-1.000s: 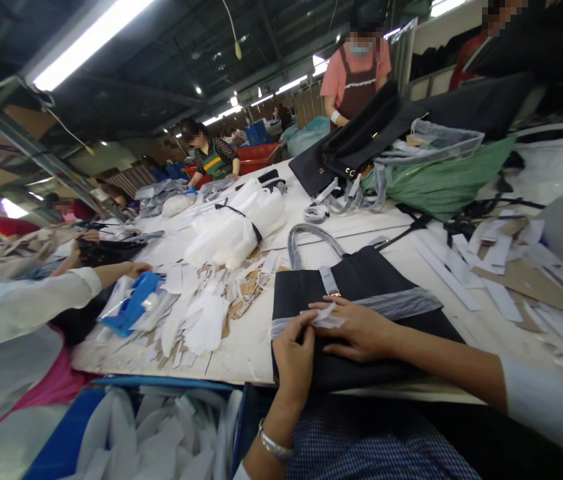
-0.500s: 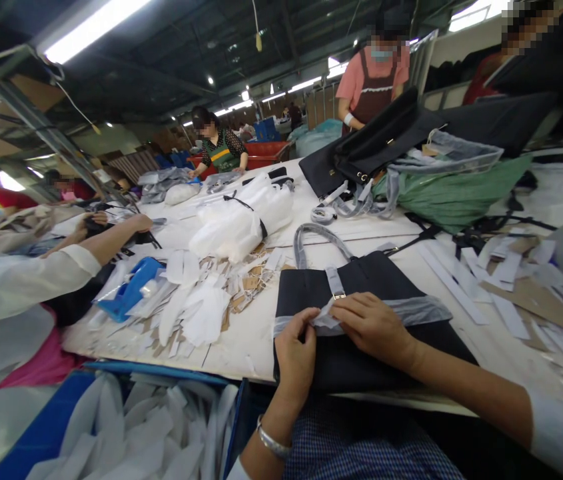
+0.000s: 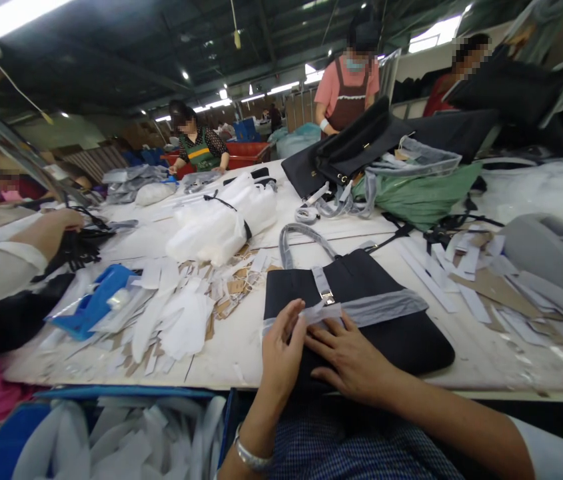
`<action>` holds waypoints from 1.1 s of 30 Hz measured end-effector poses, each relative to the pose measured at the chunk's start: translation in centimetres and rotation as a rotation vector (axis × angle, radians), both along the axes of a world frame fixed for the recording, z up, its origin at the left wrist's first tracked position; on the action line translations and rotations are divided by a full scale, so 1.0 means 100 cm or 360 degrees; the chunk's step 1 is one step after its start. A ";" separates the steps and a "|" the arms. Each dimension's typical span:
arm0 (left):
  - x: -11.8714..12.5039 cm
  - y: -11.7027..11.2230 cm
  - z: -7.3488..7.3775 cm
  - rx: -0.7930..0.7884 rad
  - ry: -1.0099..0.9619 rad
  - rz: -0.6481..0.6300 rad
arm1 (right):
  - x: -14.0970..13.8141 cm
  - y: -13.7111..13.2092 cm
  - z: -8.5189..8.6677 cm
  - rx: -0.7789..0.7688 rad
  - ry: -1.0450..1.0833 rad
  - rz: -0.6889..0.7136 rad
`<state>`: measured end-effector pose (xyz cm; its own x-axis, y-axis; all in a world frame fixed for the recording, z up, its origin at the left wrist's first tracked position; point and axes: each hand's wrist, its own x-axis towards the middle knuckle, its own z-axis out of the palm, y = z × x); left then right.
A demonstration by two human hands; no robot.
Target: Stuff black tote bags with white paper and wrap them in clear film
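A black handbag (image 3: 368,272) lies on the table in front of me, its handle (image 3: 285,245) wrapped in translucent film. A strip of thin wrapping paper (image 3: 386,305) runs across the bag below a gold buckle (image 3: 328,298). Flat on the bag, my right hand (image 3: 354,360) has its fingers spread, with the fingertips at the paper's lower edge. Beside it, my left hand (image 3: 282,350) rests at the bag's left side. Its thumb and fingers are apart, close to the paper, and I see nothing gripped.
White paper pieces and tags (image 3: 186,313) cover the table on the left, near a blue tape dispenser (image 3: 94,303). A white bundle (image 3: 221,223) lies behind. More black bags (image 3: 336,157) and cardboard scraps (image 3: 496,293) are to the right. A blue bin (image 3: 26,427) stands below. Co-workers surround the table.
My fingers have come off the paper they pinched at the buckle. The right hand has moved down and flattened onto the bag; the left has opened. The view has shifted right.
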<state>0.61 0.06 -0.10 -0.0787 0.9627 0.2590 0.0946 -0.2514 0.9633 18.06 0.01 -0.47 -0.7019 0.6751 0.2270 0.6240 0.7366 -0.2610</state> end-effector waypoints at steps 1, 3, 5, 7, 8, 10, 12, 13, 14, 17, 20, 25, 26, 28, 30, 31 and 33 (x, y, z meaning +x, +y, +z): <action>-0.002 0.001 0.003 -0.0012 -0.0001 0.0014 | -0.003 -0.001 0.000 0.0010 0.0008 -0.0002; -0.005 0.003 0.007 -0.0001 0.0140 0.0062 | -0.007 -0.001 -0.001 0.0041 0.0019 0.0012; -0.008 0.007 0.011 0.0052 0.0393 0.0091 | -0.010 -0.002 -0.002 0.0064 0.0022 0.0039; -0.011 0.010 0.014 0.0120 0.0619 0.0078 | -0.011 -0.001 -0.003 0.0062 0.0007 0.0068; -0.012 0.011 0.016 0.0160 0.0692 0.0070 | -0.011 -0.001 -0.003 0.0050 -0.0004 0.0083; -0.016 0.013 0.021 0.0240 0.0791 0.0076 | -0.011 -0.001 -0.003 0.0017 -0.0020 0.0112; -0.020 0.014 0.028 0.0309 0.0941 0.0122 | -0.012 -0.001 -0.002 -0.0012 -0.0027 0.0129; -0.022 0.015 0.031 0.0330 0.1051 0.0142 | -0.012 0.000 -0.002 -0.0021 -0.0028 0.0131; -0.024 0.015 0.035 0.0337 0.1160 0.0142 | -0.012 0.000 -0.001 -0.0027 -0.0025 0.0133; -0.031 0.014 0.042 0.0274 0.1307 0.0044 | -0.014 0.001 -0.002 -0.0022 0.0011 0.0159; -0.038 0.015 0.043 0.0234 0.1326 -0.0083 | -0.014 0.002 -0.003 -0.0009 0.0053 0.0185; -0.049 0.019 0.044 0.0120 0.1369 -0.0282 | -0.011 0.003 -0.006 -0.0001 0.0102 0.0175; -0.051 0.019 0.046 0.0075 0.1370 -0.0307 | -0.010 0.003 -0.005 -0.0007 0.0113 0.0180; -0.054 0.019 0.050 -0.0004 0.1338 -0.0315 | -0.010 0.004 -0.004 -0.0028 0.0128 0.0193; -0.055 0.019 0.055 -0.0009 0.1262 -0.0263 | -0.010 0.005 -0.002 -0.0042 0.0133 0.0204; -0.055 0.018 0.057 0.0028 0.1216 -0.0215 | -0.010 0.005 -0.001 -0.0048 0.0133 0.0206; -0.053 0.015 0.060 0.0144 0.1173 -0.0087 | -0.011 0.005 0.002 -0.0058 0.0129 0.0208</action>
<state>-4.74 1.59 5.87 0.1935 0.9327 0.3043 0.6934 -0.3494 0.6302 16.95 0.51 -0.31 -0.7647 0.5880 0.2635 0.4993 0.7993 -0.3344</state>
